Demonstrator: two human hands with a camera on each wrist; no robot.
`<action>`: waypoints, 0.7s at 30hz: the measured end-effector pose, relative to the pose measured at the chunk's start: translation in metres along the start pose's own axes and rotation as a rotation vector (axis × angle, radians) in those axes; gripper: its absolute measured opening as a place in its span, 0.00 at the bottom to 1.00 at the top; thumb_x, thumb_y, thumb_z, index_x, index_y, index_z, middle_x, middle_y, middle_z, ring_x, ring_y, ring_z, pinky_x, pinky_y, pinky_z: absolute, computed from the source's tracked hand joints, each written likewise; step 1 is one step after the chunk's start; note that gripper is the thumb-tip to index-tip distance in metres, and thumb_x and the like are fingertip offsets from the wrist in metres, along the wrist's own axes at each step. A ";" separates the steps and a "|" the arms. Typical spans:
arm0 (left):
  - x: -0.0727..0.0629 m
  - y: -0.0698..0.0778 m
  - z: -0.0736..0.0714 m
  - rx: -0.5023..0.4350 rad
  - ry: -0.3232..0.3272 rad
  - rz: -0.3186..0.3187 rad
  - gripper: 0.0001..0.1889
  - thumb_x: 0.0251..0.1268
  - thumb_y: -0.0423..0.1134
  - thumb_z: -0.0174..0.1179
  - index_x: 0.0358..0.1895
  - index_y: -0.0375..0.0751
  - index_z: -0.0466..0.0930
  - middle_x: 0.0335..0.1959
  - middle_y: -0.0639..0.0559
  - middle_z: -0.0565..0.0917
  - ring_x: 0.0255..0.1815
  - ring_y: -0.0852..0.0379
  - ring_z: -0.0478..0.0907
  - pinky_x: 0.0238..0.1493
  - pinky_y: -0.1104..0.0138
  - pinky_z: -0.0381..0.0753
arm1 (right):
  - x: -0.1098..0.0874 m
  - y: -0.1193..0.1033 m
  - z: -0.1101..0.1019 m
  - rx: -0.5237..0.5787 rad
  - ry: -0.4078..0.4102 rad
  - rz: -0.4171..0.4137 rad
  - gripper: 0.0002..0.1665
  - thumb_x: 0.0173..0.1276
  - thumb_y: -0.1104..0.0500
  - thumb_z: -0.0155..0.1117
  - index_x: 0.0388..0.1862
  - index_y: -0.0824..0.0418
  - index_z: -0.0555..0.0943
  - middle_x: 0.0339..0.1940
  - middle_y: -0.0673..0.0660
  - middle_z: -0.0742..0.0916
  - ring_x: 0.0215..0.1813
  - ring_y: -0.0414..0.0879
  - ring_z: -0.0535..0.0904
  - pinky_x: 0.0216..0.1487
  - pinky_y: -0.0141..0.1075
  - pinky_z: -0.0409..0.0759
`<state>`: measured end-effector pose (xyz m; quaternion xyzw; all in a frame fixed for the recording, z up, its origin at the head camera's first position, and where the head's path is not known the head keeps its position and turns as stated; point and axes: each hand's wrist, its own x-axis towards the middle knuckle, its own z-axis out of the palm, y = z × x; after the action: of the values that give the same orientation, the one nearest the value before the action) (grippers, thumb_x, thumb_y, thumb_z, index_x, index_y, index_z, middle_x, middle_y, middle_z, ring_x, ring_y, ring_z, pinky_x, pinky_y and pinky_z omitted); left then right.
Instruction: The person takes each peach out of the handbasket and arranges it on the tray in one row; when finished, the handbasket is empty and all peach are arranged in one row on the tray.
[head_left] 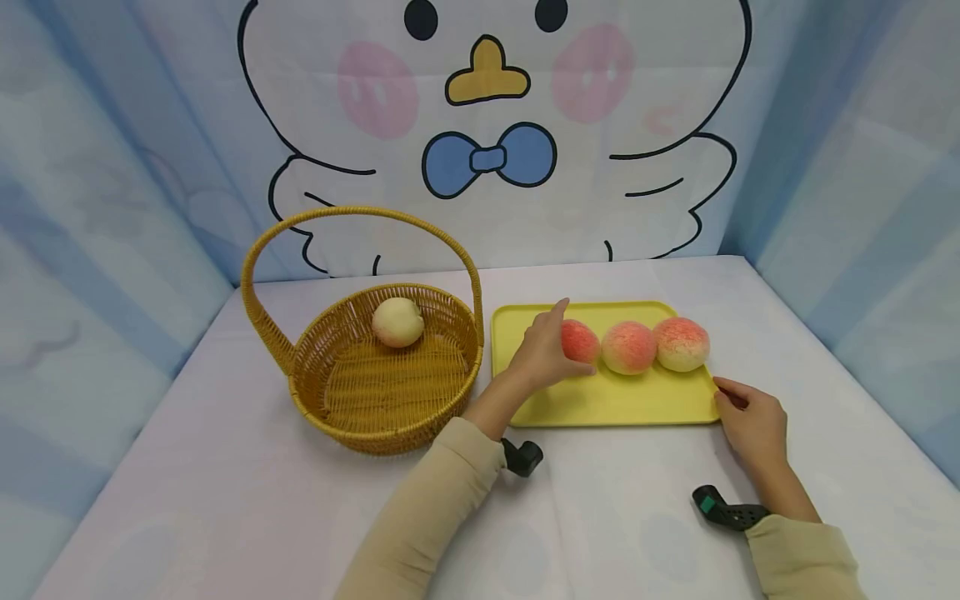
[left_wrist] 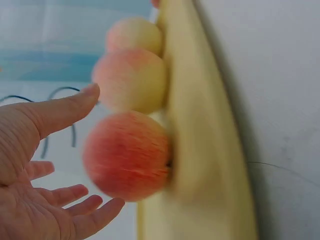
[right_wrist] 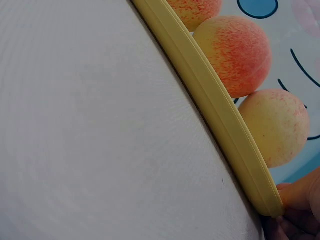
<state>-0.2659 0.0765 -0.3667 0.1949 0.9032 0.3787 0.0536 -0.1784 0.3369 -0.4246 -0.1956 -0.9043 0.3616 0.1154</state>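
Three pinkish-red and cream peaches stand in a row on a yellow tray [head_left: 600,406]. My left hand [head_left: 543,354] reaches over the tray to the leftmost, reddest peach [head_left: 581,342], its thumb and fingers spread around the near side. The left wrist view shows a gap between palm and that peach. Beside it sit the middle peach [head_left: 628,347] and the right peach [head_left: 682,343]. At the tray's right front corner my right hand [head_left: 753,425] pinches the rim [right_wrist: 272,202] between thumb and fingers.
To the left stands a brown woven basket [head_left: 382,387] with a tall arched handle [head_left: 360,210]; one pale peach [head_left: 397,322] lies inside. A cartoon-printed cloth [head_left: 487,217] hangs behind the white-covered table [head_left: 225,500].
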 end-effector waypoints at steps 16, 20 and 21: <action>-0.056 -0.005 -0.095 -0.050 -0.033 0.133 0.39 0.48 0.40 0.71 0.65 0.44 0.63 0.58 0.46 0.71 0.57 0.51 0.69 0.51 0.62 0.72 | -0.001 0.004 -0.003 -0.010 -0.004 -0.015 0.22 0.70 0.62 0.48 0.58 0.73 0.72 0.52 0.71 0.77 0.50 0.58 0.72 0.34 0.26 0.67; -0.069 -0.015 -0.118 -0.024 -0.035 0.157 0.32 0.48 0.39 0.71 0.59 0.43 0.69 0.53 0.49 0.75 0.54 0.54 0.71 0.51 0.61 0.72 | -0.002 0.002 -0.002 -0.007 -0.003 -0.023 0.21 0.69 0.62 0.48 0.58 0.73 0.72 0.52 0.71 0.77 0.49 0.58 0.72 0.31 0.24 0.66; -0.072 -0.017 -0.124 -0.015 -0.026 0.157 0.30 0.48 0.38 0.71 0.57 0.43 0.70 0.52 0.49 0.75 0.53 0.54 0.71 0.51 0.61 0.73 | -0.001 0.002 -0.001 -0.006 -0.003 -0.024 0.21 0.70 0.62 0.48 0.57 0.73 0.72 0.51 0.71 0.77 0.49 0.57 0.72 0.31 0.24 0.66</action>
<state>-0.2354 -0.0446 -0.2947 0.2696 0.8814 0.3860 0.0371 -0.1763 0.3381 -0.4253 -0.1844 -0.9079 0.3576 0.1177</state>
